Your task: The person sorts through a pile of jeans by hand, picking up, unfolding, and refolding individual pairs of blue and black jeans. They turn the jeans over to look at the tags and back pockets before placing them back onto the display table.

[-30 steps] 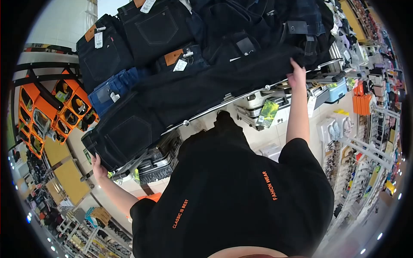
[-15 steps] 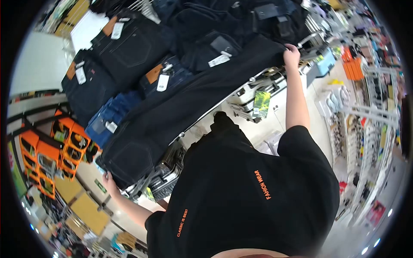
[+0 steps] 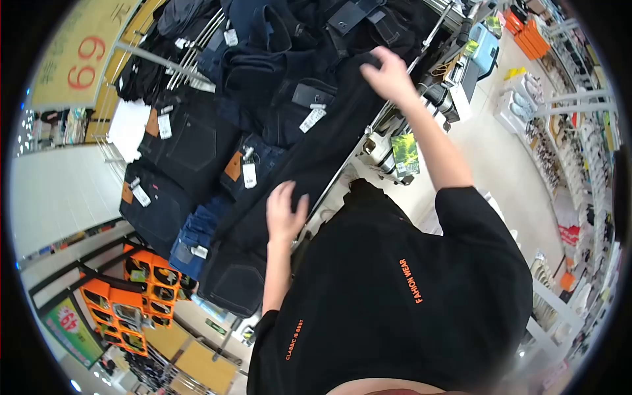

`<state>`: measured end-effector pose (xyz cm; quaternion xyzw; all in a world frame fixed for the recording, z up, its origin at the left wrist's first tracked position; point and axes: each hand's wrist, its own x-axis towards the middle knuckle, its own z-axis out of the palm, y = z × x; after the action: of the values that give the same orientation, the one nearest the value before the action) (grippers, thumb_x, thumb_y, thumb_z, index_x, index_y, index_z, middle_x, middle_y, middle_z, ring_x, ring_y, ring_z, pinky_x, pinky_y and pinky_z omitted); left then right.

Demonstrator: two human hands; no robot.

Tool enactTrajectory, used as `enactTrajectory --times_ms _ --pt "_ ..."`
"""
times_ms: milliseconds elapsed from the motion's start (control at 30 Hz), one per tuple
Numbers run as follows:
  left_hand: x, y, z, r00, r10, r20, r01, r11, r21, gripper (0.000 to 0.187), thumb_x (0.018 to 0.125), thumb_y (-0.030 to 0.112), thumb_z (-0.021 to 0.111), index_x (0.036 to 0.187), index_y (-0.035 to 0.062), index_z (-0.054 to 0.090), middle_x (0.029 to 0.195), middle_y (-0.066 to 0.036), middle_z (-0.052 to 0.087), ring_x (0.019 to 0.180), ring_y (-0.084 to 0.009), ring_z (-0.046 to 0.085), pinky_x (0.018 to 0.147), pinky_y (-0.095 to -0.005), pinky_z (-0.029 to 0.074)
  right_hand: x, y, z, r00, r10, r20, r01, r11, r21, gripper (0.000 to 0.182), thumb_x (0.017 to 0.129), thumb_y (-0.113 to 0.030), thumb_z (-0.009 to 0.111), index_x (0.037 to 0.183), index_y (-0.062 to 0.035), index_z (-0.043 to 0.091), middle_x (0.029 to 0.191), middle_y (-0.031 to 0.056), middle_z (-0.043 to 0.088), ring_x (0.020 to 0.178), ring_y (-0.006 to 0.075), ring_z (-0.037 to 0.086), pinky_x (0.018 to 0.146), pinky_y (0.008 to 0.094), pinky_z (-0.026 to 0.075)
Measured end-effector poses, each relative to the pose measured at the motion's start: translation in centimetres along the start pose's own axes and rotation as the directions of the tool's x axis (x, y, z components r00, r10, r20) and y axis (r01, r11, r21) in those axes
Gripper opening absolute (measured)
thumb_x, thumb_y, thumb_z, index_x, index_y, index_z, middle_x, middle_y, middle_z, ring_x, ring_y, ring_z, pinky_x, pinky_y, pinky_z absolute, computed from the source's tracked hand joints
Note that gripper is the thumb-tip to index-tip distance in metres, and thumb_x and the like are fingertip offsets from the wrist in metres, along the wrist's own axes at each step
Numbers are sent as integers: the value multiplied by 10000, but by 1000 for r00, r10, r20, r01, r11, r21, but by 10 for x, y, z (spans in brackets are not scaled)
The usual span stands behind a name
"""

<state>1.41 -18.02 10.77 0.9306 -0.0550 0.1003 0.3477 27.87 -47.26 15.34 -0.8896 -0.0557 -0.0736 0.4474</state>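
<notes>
1. In the head view, the black trousers [image 3: 321, 157] lie lengthwise along the bench's near edge, beside its metal rail [image 3: 367, 130]. Their pocketed end is toward the near left corner; the other end runs toward the right side.
2. Your left hand [image 3: 283, 214] is at the middle of that edge, fingers spread and thumb well apart, pinching nothing. Whether the palm touches the cloth, you cannot tell from here.
3. Your right hand [image 3: 392, 78] is near the far end of the trousers, fingers loosely curled, thumb apart (slightly blurred, so contact is unclear).
4. Behind the trousers sit folded blue jeans [image 3: 194, 240], dark jeans [image 3: 187, 141] and a white tag [image 3: 249, 176].
5. The step in hand looks like laying and evening out the long black cloth. A next touch would call for flat, light palms, keeping the fabric off the rail and the neighbouring folds undisturbed.
</notes>
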Motion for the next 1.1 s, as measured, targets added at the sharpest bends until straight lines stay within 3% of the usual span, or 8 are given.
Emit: enactTrajectory --times_ms 167,367,600,667,733,833,933,1100 --pt "91 42 46 985 -175 10 82 413 -907 1049 817 664 656 1524 65 165 1385 -159 462 1233 -260 517 1025 -389 423 -77 -84 34 833 -538 124 483 819 310 222 752 -67 681 955 16 644 936 160 661 882 342 657 787 396 537" --pt "115 21 30 686 -660 306 396 -14 -918 379 998 169 569 1345 54 468 1238 -104 594 1133 -220 589 938 -455 497 -64 -33 44 787 -603 130 486 737 470 204 770 -39 674 971 -10 681 978 144 709 975 323 680 868 424 536" --pt "75 26 -80 421 -875 -238 206 349 -914 369 987 160 537 1343 64 510 1263 -126 611 1122 -284 606 973 -426 505 36 84 10 980 -170 101 197 899 -392 405 763 -390 773 1017 -89 677 1175 132 586 1125 332 537 895 480 439" --pt "33 0 -136 704 -660 -263 -108 266 -958 476 1014 224 387 1384 -65 461 1359 -191 558 1211 -330 565 1041 -417 457 45 93 19 982 -84 168 141 919 -367 474 742 -444 791 1025 -84 672 1183 146 583 1135 354 544 910 472 451" --pt "23 2 -170 358 -587 -726 84 794 -602 471 1003 227 382 1355 -56 514 1361 -203 557 1269 -338 525 1079 -436 408 52 110 34 985 -80 156 127 940 -316 463 749 -447 789 1006 -79 674 1188 160 577 1103 368 566 882 463 480" --pt "-37 2 -239 689 -479 -543 -499 229 -836 467 984 248 424 1303 -64 559 1384 -220 534 1297 -343 500 1133 -459 336 65 130 35 944 -208 255 262 944 -201 347 821 -338 755 921 -13 687 1106 156 620 1051 348 599 877 422 496" --pt "-66 12 -255 94 -456 -885 -247 850 -465 544 936 337 516 1305 -60 557 1406 -228 514 1324 -345 474 1165 -467 277 75 124 14 943 -227 245 190 968 166 319 882 -263 728 985 35 680 1159 162 643 1091 282 609 943 348 466" --pt "-85 46 -266 -66 -444 -894 -305 862 -405 552 925 311 509 1305 -89 544 1396 -236 518 1326 -370 462 1157 -486 292 79 109 -2 947 206 246 -257 946 196 306 919 -262 715 891 39 667 797 19 666 747 107 560 730 260 460"
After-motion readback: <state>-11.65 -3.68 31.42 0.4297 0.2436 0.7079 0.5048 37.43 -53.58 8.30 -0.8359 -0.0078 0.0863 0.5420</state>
